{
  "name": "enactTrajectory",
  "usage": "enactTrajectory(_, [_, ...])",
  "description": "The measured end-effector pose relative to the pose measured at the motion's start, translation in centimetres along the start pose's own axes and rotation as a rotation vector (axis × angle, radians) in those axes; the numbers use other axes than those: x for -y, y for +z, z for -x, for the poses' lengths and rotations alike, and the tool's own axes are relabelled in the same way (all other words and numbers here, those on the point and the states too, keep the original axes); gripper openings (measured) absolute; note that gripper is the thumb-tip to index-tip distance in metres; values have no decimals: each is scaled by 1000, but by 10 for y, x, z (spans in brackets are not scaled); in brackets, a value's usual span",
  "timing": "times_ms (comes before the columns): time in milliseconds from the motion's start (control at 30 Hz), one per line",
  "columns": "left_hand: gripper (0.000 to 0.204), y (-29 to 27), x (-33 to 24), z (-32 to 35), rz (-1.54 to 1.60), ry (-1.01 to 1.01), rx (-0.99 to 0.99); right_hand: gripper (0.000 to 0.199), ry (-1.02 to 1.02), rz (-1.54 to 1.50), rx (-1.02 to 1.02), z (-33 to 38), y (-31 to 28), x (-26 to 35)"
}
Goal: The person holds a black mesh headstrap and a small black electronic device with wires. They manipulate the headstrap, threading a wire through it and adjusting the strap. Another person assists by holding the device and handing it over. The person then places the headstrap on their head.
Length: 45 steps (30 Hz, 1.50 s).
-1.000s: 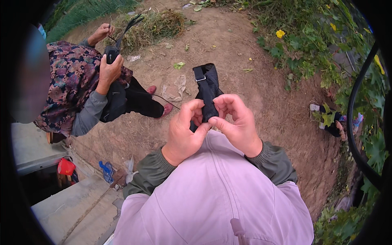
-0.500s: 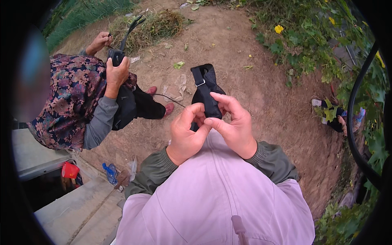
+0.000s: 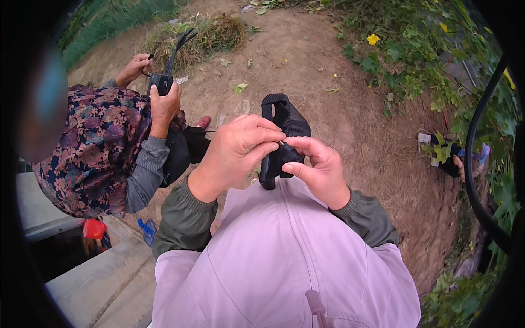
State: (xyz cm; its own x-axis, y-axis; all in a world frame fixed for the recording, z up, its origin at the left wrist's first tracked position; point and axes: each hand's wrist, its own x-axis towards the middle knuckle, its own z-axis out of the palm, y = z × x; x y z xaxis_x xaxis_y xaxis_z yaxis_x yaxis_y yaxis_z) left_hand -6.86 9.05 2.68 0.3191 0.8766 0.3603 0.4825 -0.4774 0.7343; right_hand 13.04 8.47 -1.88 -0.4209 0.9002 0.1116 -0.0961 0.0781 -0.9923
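Note:
In front of my chest hangs a black fabric strap band (image 3: 296, 124) with a looped end at the top and a small metal buckle at its middle. My left hand (image 3: 232, 150) is closed, its thumb and fingers pinching the band beside the buckle. My right hand (image 3: 322, 169) pinches the same band from the other side, index fingertip close to the buckle. What lies right under the fingertips is hidden. Part of the band droops below my hands against my pale pink jacket (image 3: 262, 251).
At the left, a person in a floral top (image 3: 101, 147) holds a black device (image 3: 161, 83) with several black strips. A red container (image 3: 94, 228) and a blue plastic bag (image 3: 147, 231) lie near a concrete ledge (image 3: 117, 273). Leafy vines (image 3: 404, 60) line the right, with another person partly visible.
My left hand has moved up and over the band to its buckle. The band has turned and its lower part now hangs lower. The other person has shifted slightly right.

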Motion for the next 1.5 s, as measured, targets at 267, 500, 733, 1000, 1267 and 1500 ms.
enactTrajectory(267, [14, -13, -13, -26, -78, 30, 103, 42, -114, 296, -21, -14, -4, 22])
enactTrajectory(500, [12, -12, -1, -44, 147, -114, 385, 55, -176, 426, 116, -21, -28, 28])
enactTrajectory(733, [10, 1, -14, -49, 224, -342, 334, 59, -281, 667, 74, -9, -52, 26])
enactTrajectory(1000, [10, 45, -32, -40, 108, -338, 289, 47, -87, 307, -17, 22, -78, -7])
enactTrajectory(1267, [12, 80, -45, -32, 197, -468, 146, 60, 58, 199, 70, 36, -97, -2])
enactTrajectory(1500, [5, 75, -41, -37, 340, -578, 357, 72, 9, 218, 160, 39, -101, -3])
